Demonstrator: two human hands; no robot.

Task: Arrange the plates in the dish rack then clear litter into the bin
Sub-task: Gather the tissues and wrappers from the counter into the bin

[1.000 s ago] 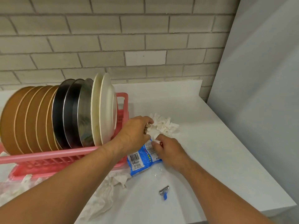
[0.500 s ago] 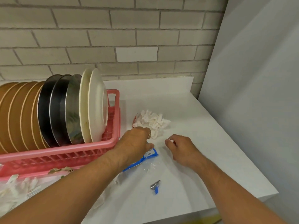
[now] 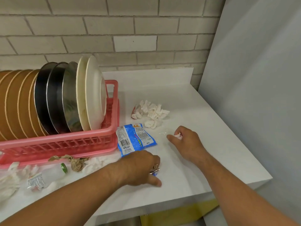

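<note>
Nearest me, my left hand [image 3: 140, 168] curls its fingers [image 3: 156, 163] down onto the foil scrap [image 3: 154, 171] on the desk [image 3: 187, 173], thumb lying out flat. The scrap looks light and slippery, best pinched at an edge. The blue wrapper [image 3: 136, 139] lies flat just beyond, thin and crinkly, I'd judge. My right hand [image 3: 187, 141] pinches a white scrap [image 3: 178, 135], likely soft and weightless. Further off sit crumpled tissues [image 3: 151, 113]. The plates [image 3: 91, 95] stand upright in the dish rack [image 3: 65, 141].
</note>
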